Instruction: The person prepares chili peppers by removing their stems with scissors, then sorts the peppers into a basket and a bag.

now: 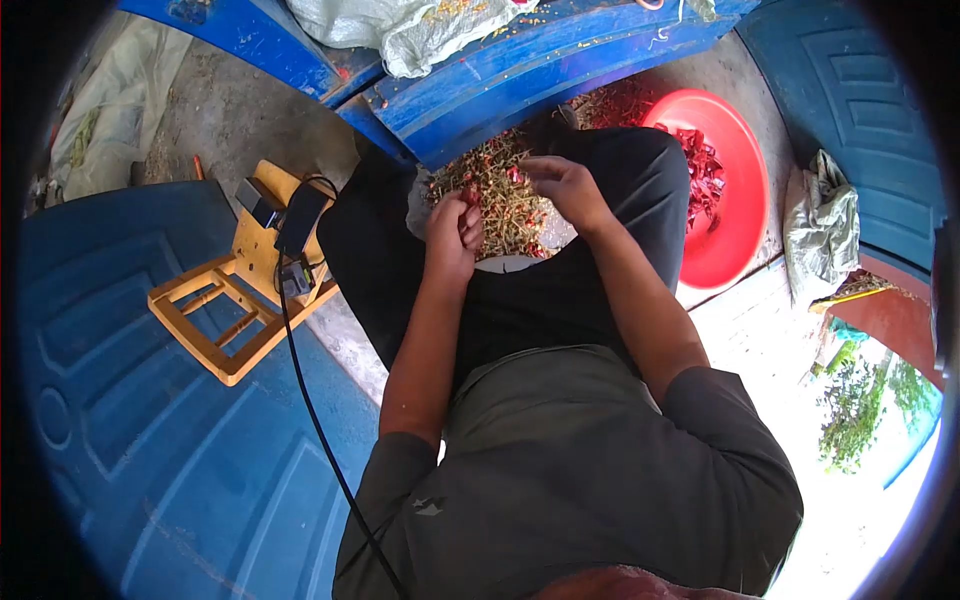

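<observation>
My left hand [455, 235] is closed around a dried red chili pepper [472, 193], part of which shows above the fingers. To its right, my right hand [568, 192] hovers with its fingers stretched out and the thumb apart; no object shows in it. A small red piece [515, 174] is near its fingertips, on or above the pile. Beneath both hands, between my knees, a heap of dry stems with red bits [505, 215] is gathered. A pale container edge [508, 264] shows at the heap's near side.
Right of my knee stands a red basin [745, 215] with dried red chilies [704, 180]. Ahead is a blue wooden table [520, 85] bearing a white woven sack [400, 30]. A small wooden chair [225, 320] with a cabled device [300, 222] stands left, beside a blue door [150, 420].
</observation>
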Available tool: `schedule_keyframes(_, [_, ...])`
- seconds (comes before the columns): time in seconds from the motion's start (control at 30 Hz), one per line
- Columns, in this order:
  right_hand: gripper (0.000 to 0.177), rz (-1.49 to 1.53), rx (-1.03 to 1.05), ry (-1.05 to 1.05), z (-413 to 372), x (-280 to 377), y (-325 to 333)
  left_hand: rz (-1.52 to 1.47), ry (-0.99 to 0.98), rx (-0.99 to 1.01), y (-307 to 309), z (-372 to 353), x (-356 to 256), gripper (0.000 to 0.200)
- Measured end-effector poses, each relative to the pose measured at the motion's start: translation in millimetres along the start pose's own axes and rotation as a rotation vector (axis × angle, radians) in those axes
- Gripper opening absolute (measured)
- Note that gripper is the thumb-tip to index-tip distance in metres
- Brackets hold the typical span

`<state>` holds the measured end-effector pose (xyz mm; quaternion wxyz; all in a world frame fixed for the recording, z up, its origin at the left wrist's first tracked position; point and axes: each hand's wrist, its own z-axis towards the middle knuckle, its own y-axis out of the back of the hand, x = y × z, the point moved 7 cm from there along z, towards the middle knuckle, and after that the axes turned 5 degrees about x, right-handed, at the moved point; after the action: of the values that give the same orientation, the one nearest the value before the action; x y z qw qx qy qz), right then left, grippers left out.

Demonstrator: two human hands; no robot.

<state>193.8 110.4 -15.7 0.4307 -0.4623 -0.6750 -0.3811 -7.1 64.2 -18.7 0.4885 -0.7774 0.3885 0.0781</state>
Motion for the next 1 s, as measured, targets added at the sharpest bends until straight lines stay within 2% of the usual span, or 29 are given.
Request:
schedule_keyframes(0.03, [0.037,-0.453,-0.091,0.173,-4.3,3.4,1.7,-0.033,-0.029,0.021,-2.8,2.9,-2.2,0.015])
schedule_keyframes(0.07, [0.037,-0.454,-0.094,0.172,-8.8,8.7,-3.4,-0.032,-0.027,0.024,-4.5,2.0,-2.1,0.015])
schedule_keyframes(0.13, [0.034,0.112,-0.034,-0.089,-19.7,18.2,-25.0,-0.018,-0.004,-0.036,-4.3,-0.8,0.3,0.015])
schedule_keyframes(0.17, [0.030,0.233,0.009,-0.182,-22.5,29.4,-37.5,-0.016,-0.003,-0.034,-4.6,-3.4,3.1,0.015])
schedule_keyframes(0.2, [0.030,0.235,0.007,-0.177,-24.7,28.9,-46.9,0.044,0.013,-0.041,-2.5,-6.1,7.3,0.015])
schedule_keyframes(0.27, [0.026,-0.086,0.068,0.142,-21.6,48.1,-63.6,0.113,0.008,-0.025,-1.7,-9.5,6.8,0.015])
schedule_keyframes(0.33, [0.024,-0.197,0.066,0.189,-20.8,53.4,-68.6,0.114,0.025,-0.096,0.5,-10.9,8.6,0.013])
schedule_keyframes(0.37, [0.021,-0.238,0.026,0.209,-22.2,57.1,-66.7,0.113,0.004,-0.068,-1.4,-9.2,7.2,0.013])
schedule_keyframes(0.4, [0.020,-0.078,0.012,0.139,-22.8,55.6,-64.2,0.116,0.017,-0.022,-3.2,-10.2,7.6,0.013])
schedule_keyframes(0.47, [0.018,-0.143,-0.106,0.253,-32.1,74.5,-41.3,0.111,0.025,0.032,-12.8,-8.4,7.0,0.013])
schedule_keyframes(0.53, [0.017,0.013,-0.250,0.243,-39.2,73.7,-4.0,0.228,0.052,0.074,-30.6,-15.1,1.9,0.011])
schedule_keyframes(0.6, [0.017,0.161,-0.382,0.137,-65.6,114.8,51.3,0.168,0.071,0.055,-23.9,-14.2,8.0,0.010])
schedule_keyframes(0.63, [0.017,-0.004,-0.536,0.206,-80.2,129.8,88.8,0.176,0.078,0.030,-18.2,-13.5,8.9,0.010])
schedule_keyframes(0.67, [0.018,-0.034,-0.648,0.216,-94.6,132.7,124.6,0.185,0.086,0.005,-14.0,-13.6,8.9,0.010])
schedule_keyframes(0.73, [0.023,-0.335,-0.876,0.199,-123.1,125.0,191.2,0.182,0.098,0.005,-18.9,-15.4,5.0,0.010])
schedule_keyframes(0.77, [0.026,-0.693,-0.902,0.181,-134.3,130.2,209.0,0.183,0.117,0.001,-21.3,-16.7,5.4,0.010])
schedule_keyframes(0.8, [0.030,-1.053,-0.910,0.161,-142.4,133.7,219.5,0.170,0.113,0.006,-23.0,-17.8,6.3,0.010])
schedule_keyframes(0.83, [0.037,-1.032,-0.831,0.072,-137.7,117.0,235.4,0.167,0.117,0.027,-25.9,-17.4,7.7,0.011])
schedule_keyframes(0.87, [0.037,-1.045,-0.823,0.084,-125.1,124.1,234.6,0.166,0.120,0.044,-28.4,-15.6,8.8,0.011])
schedule_keyframes(0.93, [0.037,-0.655,-0.610,0.120,-80.7,126.0,210.2,0.135,0.125,0.084,-27.1,-12.6,16.2,0.010])
schedule_keyframes(1.0, [0.037,-0.669,-0.471,0.279,-22.9,169.2,166.1,0.131,0.129,0.119,-27.8,-10.0,18.5,0.009])
